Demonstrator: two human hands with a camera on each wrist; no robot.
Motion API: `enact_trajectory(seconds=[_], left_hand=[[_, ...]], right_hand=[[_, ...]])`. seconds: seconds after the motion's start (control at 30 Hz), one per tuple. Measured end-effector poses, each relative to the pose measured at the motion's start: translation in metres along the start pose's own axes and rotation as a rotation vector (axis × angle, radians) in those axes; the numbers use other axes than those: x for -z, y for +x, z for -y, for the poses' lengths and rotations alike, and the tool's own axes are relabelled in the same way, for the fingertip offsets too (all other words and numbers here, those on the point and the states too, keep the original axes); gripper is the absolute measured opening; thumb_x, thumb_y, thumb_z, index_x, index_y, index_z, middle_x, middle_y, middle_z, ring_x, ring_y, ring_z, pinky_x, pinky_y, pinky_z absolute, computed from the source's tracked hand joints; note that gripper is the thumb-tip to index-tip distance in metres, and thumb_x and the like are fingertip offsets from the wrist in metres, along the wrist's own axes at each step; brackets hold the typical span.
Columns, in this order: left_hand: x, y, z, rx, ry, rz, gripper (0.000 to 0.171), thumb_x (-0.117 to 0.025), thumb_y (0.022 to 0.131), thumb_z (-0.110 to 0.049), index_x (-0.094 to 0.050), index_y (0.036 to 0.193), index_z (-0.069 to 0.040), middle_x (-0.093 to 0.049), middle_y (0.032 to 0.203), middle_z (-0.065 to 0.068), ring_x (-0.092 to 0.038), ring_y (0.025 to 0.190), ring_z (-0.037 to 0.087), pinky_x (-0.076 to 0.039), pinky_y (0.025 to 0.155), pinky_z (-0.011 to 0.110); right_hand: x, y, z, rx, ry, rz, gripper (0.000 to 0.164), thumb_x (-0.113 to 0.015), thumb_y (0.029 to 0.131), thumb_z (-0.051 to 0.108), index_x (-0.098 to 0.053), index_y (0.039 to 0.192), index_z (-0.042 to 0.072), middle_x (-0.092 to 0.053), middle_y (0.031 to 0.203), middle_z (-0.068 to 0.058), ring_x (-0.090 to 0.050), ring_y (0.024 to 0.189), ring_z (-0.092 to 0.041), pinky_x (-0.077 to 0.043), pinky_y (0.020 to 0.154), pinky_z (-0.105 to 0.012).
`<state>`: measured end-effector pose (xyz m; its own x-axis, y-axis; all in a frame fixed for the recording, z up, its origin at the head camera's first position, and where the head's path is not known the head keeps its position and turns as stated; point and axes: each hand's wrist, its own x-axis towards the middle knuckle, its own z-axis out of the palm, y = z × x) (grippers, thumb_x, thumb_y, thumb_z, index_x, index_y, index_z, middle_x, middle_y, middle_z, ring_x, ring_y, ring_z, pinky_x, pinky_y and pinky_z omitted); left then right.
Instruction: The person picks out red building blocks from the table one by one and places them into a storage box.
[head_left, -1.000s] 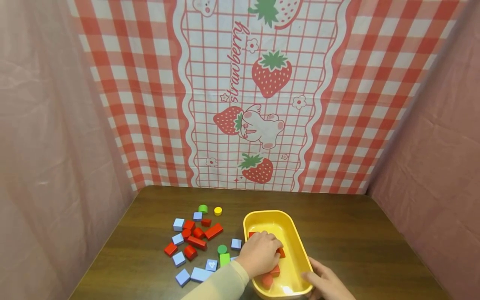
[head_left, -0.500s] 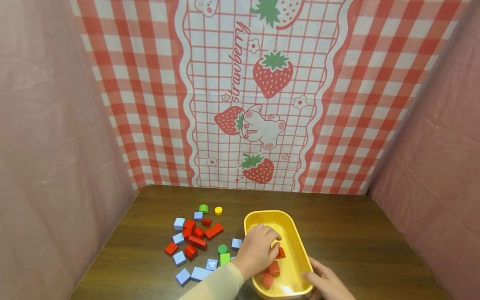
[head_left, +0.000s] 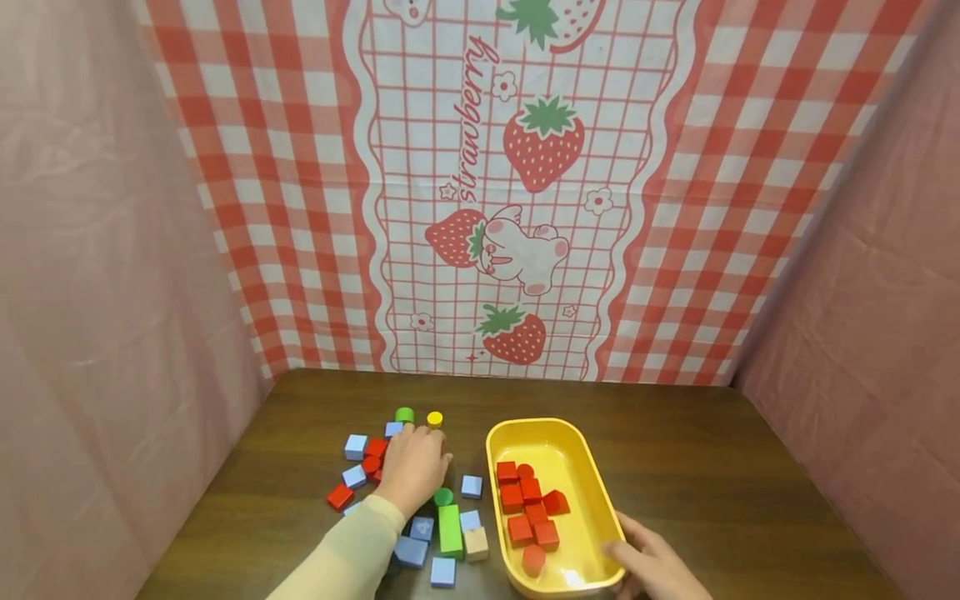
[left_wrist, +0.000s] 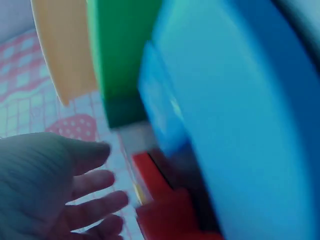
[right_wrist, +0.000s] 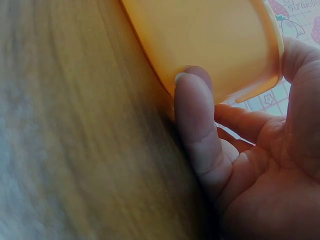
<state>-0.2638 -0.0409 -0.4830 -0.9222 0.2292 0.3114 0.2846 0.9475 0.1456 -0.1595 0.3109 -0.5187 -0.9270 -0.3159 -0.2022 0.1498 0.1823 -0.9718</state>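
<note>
"Two hands are over the desk [head_left: 697, 475]; can you see what the left hand [head_left: 415, 468] has?"

"Its fingers look loose and spread, free of any grip, with loose red blocks [head_left: 340, 497] close about them. The back of that hand and the sleeve [head_left: 341, 554] cover part of the pile, so I can't count what lies underneath."

"And from the wrist?"

"Much is blurred and cropped there: a big blue block [left_wrist: 225, 110], a green block [left_wrist: 122, 55] and a tan block [left_wrist: 70, 45] run out of sight."

"The right hand [head_left: 656, 560]?"

"Gripping the yellow tray [head_left: 581, 475] by its near right corner, thumb on the rim, other fingers outside the wall. Its wrist and forearm are cut off."

"Where is the tray, exactly?"

"On the desk, right of the pile. The red pieces [head_left: 530, 490] in it lie mostly along its left half, leaving bare floor along the right wall."

"Any room around it?"

"Plenty of desk from the tray to the right edge, and a strip beyond it up to the checked cloth [head_left: 285, 167]. On the left it's tighter: a small blue block [head_left: 472, 486] lies near the tray wall. The desk's near edge is out of sight."
</note>
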Motion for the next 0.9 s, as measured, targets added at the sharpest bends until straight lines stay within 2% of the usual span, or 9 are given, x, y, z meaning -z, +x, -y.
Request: enact_trajectory(seconds=[0.07, 0.17, 0.3, 0.43, 0.53, 0.67, 0.8, 0.9], left_hand=[[-0.001, -0.002, 0.01, 0.014, 0.024, 0.038, 0.027, -0.081, 0.08, -0.033, -0.076, 0.093, -0.01, -0.07, 0.084, 0.005, -0.052, 0.079, 0.026, -0.047, 0.072, 0.041], [-0.003, -0.006, 0.018, -0.007, 0.054, 0.059, 0.027, -0.084, 0.077, -0.03, -0.075, 0.091, -0.008, -0.071, 0.079, 0.005, -0.052, 0.076, 0.027, -0.045, 0.068, 0.04], [-0.004, -0.007, 0.021, -0.045, 0.09, 0.039, 0.02, -0.082, 0.077, -0.016, -0.075, 0.096, -0.01, -0.072, 0.08, 0.006, -0.053, 0.076, 0.028, -0.044, 0.066, 0.039], [-0.001, -0.004, 0.017, -0.056, 0.074, 0.013, 0.016, -0.077, 0.079, -0.008, -0.076, 0.094, -0.012, -0.072, 0.081, 0.005, -0.052, 0.074, 0.026, -0.044, 0.067, 0.04], [0.004, 0.002, 0.009, -0.075, 0.027, -0.02, 0.019, -0.077, 0.079, -0.013, -0.076, 0.098, -0.014, -0.072, 0.089, 0.004, -0.05, 0.075, 0.023, -0.045, 0.07, 0.039], [0.016, 0.012, -0.011, -0.14, -0.062, -0.063, 0.027, -0.076, 0.084, -0.02, -0.073, 0.111, -0.018, -0.07, 0.105, 0.001, -0.051, 0.084, 0.021, -0.047, 0.077, 0.038], [0.024, 0.021, -0.038, -0.217, -0.153, -0.04, 0.03, -0.073, 0.089, -0.023, -0.069, 0.119, -0.019, -0.066, 0.115, -0.002, -0.052, 0.094, 0.016, -0.05, 0.085, 0.036], [0.022, 0.028, -0.059, -0.269, -0.197, -0.011, 0.03, -0.071, 0.092, -0.023, -0.068, 0.121, -0.018, -0.065, 0.117, -0.003, -0.052, 0.098, 0.015, -0.05, 0.089, 0.033]], right_hand=[[0.001, 0.0, 0.0, -0.001, -0.007, -0.003, 0.069, -0.056, 0.098, 0.016, -0.021, 0.15, -0.012, -0.067, 0.088, -0.019, -0.061, 0.056, -0.027, -0.056, 0.049, -0.03], [0.001, 0.001, 0.001, -0.006, -0.016, -0.01, 0.069, -0.056, 0.098, 0.017, -0.022, 0.149, -0.012, -0.066, 0.09, -0.019, -0.061, 0.056, -0.026, -0.055, 0.049, -0.03], [0.002, 0.001, 0.001, 0.001, -0.013, -0.005, 0.068, -0.056, 0.098, 0.016, -0.022, 0.149, -0.013, -0.065, 0.093, -0.019, -0.06, 0.056, -0.025, -0.055, 0.049, -0.03], [0.001, 0.0, 0.001, 0.0, -0.007, 0.005, 0.068, -0.055, 0.099, 0.015, -0.021, 0.149, -0.014, -0.065, 0.094, -0.019, -0.061, 0.057, -0.025, -0.055, 0.05, -0.03], [0.001, 0.0, 0.002, -0.001, -0.01, 0.004, 0.068, -0.055, 0.099, 0.015, -0.02, 0.149, -0.014, -0.065, 0.092, -0.018, -0.06, 0.057, -0.026, -0.055, 0.05, -0.03], [0.0, 0.0, 0.002, 0.004, -0.015, -0.004, 0.068, -0.056, 0.098, 0.015, -0.021, 0.149, -0.013, -0.066, 0.089, -0.018, -0.06, 0.057, -0.027, -0.055, 0.05, -0.03], [0.0, 0.001, 0.0, 0.012, -0.005, -0.011, 0.066, -0.056, 0.098, 0.015, -0.023, 0.149, -0.013, -0.067, 0.088, -0.019, -0.06, 0.055, -0.025, -0.055, 0.049, -0.03], [-0.001, 0.0, -0.002, 0.018, 0.006, -0.013, 0.066, -0.056, 0.098, 0.014, -0.023, 0.148, -0.013, -0.067, 0.089, -0.02, -0.061, 0.055, -0.025, -0.055, 0.049, -0.03]])
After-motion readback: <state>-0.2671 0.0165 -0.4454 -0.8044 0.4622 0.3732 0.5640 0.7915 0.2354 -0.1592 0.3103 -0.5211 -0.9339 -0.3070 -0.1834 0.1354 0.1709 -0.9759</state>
